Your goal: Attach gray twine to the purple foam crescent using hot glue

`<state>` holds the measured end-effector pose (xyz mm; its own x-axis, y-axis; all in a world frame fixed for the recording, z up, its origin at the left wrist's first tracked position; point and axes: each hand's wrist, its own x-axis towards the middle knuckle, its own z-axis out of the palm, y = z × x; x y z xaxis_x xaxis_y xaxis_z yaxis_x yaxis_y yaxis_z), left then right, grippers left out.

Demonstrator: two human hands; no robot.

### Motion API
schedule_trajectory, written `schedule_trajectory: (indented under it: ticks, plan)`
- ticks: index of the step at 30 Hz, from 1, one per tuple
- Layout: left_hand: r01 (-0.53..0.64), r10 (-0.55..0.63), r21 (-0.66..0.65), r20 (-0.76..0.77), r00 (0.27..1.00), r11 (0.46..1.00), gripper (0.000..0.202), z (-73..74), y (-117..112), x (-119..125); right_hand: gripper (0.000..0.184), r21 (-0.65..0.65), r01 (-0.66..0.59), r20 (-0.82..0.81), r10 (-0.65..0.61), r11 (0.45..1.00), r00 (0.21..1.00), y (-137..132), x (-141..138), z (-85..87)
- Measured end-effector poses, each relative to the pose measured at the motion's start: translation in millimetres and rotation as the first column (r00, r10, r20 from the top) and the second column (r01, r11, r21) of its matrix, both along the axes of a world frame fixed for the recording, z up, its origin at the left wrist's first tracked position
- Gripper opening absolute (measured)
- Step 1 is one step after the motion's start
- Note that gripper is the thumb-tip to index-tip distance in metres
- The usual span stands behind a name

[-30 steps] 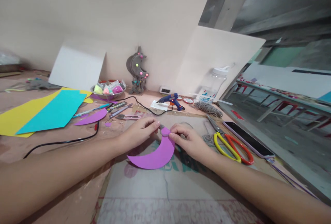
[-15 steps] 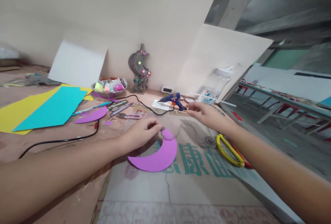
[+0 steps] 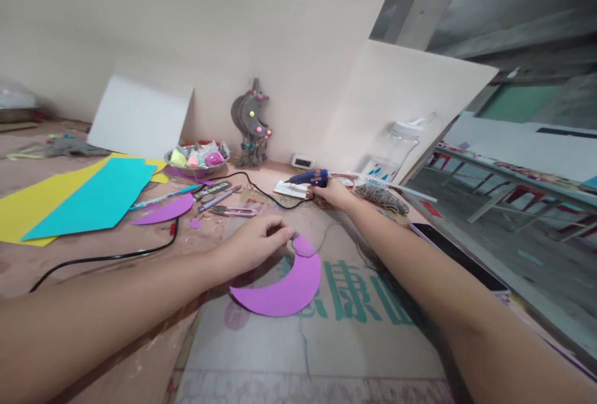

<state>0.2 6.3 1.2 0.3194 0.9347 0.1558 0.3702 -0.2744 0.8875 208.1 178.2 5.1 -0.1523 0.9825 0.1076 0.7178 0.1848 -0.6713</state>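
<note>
The person's left hand [image 3: 256, 241] and right hand [image 3: 338, 194] are bare; the left forearm [image 3: 121, 304] and right forearm [image 3: 433, 273] are uncovered too.

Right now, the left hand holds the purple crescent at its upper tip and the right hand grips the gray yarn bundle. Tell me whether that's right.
Not quite: the head view shows the right hand gripping the blue glue gun, not the gray yarn bundle. The left hand does hold the purple crescent at its upper tip.
</note>
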Motion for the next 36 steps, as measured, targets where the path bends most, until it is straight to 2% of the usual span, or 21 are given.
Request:
schedule_trajectory:
  ticks: [4,8,12,15,17,19,21,23,27,32,36]
  plan:
    - [0.005,-0.005,-0.011,0.011,1.0,1.0,0.027,0.2,-1,0,0.024,0.023,-0.002,0.027,0.002,1.0,1.0,-2,3,5.5]
    - [-0.006,0.006,0.009,0.008,1.0,1.0,0.026,-0.4,-1,0,0.024,0.086,-0.024,0.012,0.023,0.996,1.0,-15,8,25.4]
    - [-0.006,0.005,0.023,0.033,0.999,1.0,0.027,-1.8,0,-1,0.03,0.111,-0.071,-0.009,0.073,0.991,0.997,-55,19,49.8]
    - [-0.017,0.02,-0.05,0.056,0.998,0.999,0.03,-1.7,-1,-1,0.027,0.144,-0.152,0.022,0.15,0.978,0.988,-96,29,58.4]
    - [-0.02,0.025,-0.092,0.058,0.998,0.996,0.031,-0.9,-2,0,0.027,0.142,-0.198,0.009,0.199,0.97,0.98,-122,36,54.9]
    - [-0.028,0.032,-0.067,0.057,0.998,0.997,0.031,-0.4,-3,0,0.03,0.118,-0.208,-0.017,0.212,0.971,0.977,-143,42,44.4]
    - [-0.037,0.039,-0.036,0.054,0.998,0.999,0.031,-0.1,-3,0,0.033,0.074,-0.182,-0.02,0.184,0.98,0.983,-159,46,30.5]
    - [-0.038,0.04,-0.043,0.043,0.998,0.998,0.031,0.3,-3,-1,0.033,0.094,-0.13,0.018,0.129,0.987,0.991,-169,49,18.2]
    - [-0.045,0.045,0.014,-0.008,0.999,0.999,0.029,2.4,-3,-1,0.035,0.112,-0.083,0.067,0.075,0.99,0.995,-180,45,9.9]
    - [-0.024,0.026,0.054,-0.036,0.999,0.998,0.03,2.6,-1,-1,0.031,0.029,-0.163,0.061,0.161,0.986,0.985,-185,39,12.8]
    - [-0.014,0.014,0.041,-0.01,1.0,0.999,0.028,0.9,-1,-1,0.028,0.05,-0.196,0.064,0.193,0.979,0.979,-184,39,7.7]
